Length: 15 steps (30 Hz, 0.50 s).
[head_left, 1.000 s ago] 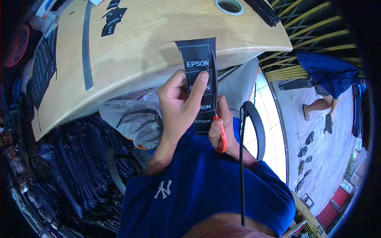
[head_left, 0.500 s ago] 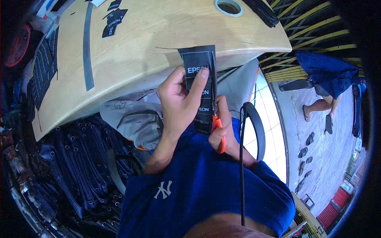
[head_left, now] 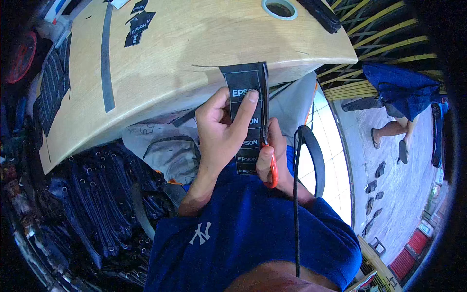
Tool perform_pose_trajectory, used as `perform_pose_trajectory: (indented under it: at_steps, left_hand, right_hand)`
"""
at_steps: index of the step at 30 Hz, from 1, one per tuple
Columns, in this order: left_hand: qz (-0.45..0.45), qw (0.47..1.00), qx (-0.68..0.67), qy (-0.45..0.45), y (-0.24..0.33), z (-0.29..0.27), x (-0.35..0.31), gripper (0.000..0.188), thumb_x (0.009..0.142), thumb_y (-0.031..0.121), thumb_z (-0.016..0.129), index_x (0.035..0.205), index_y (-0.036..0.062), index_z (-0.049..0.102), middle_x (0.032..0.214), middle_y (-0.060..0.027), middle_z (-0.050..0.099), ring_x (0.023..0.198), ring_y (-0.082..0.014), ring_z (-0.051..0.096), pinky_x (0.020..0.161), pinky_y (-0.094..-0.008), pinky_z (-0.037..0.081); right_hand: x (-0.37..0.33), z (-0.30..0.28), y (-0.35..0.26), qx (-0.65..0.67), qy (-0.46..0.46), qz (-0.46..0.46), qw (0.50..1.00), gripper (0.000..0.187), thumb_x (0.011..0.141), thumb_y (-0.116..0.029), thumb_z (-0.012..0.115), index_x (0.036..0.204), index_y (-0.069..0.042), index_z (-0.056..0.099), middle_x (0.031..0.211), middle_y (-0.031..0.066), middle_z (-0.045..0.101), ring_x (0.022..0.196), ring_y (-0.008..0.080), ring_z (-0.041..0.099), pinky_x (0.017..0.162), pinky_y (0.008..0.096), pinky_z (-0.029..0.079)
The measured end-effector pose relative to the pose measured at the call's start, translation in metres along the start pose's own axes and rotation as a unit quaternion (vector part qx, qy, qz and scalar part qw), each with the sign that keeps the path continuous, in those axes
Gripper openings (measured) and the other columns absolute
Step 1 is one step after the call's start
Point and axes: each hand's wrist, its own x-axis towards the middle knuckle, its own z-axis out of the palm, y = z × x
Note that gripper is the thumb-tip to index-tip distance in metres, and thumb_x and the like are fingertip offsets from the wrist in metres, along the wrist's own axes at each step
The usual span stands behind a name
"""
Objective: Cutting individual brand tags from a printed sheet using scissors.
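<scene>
My left hand (head_left: 216, 129) pinches a black strip of printed labels (head_left: 247, 142) with white lettering and thin white border lines, its thumb pressed on the front. The strip hangs upright just off the table's near edge, its top end overlapping that edge. In my right hand (head_left: 272, 160) is a pair of scissors (head_left: 272, 173) with orange handles, the thumb and fingers closed around them. The dark blades point away from me along the strip's right border. Whether the blades are parted is hard to see against the black material.
On the wooden table (head_left: 170, 44) lie cut black labels (head_left: 140, 25), a long dark strip (head_left: 107, 63) and a striped black sheet (head_left: 56, 78). A round hole (head_left: 279, 9) pierces the tabletop. Dark blue straps (head_left: 102, 194) hang at left. Another person (head_left: 404, 92) is at right, behind a folding gate.
The label strip has come slightly down toward me, with my left hand shifting a little down too. My right thumb and the scissor handles have changed angle slightly beside the strip's border.
</scene>
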Motion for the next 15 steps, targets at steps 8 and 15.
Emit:
perform_pose_trajectory:
  at_steps: [8,15]
  left_hand:
    - [0.027,0.999,-0.007,0.027,0.001,0.000,0.009,0.012,0.085,0.007,0.066,0.089,-0.0038,0.063,0.074,0.0006,0.062,0.064,-0.0005,0.049,0.053,-0.0178,0.038]
    - [0.024,1.000,0.003,-0.004,0.000,-0.002,0.009,0.013,0.085,0.007,0.066,0.090,-0.0045,0.064,0.074,0.0009,0.062,0.063,-0.0006,0.049,0.053,-0.0179,0.039]
  right_hand:
    - [0.000,-0.001,-0.007,0.012,-0.020,0.006,1.000,0.088,0.071,-0.083,0.037,0.096,0.002,0.039,0.061,0.0053,0.051,0.056,0.0117,0.052,0.050,0.0269,0.041]
    - [0.001,0.003,0.004,0.038,0.004,-0.042,0.998,0.096,0.065,-0.087,0.037,0.100,0.003,0.038,0.060,0.0039,0.050,0.054,0.0108,0.052,0.049,0.0257,0.040]
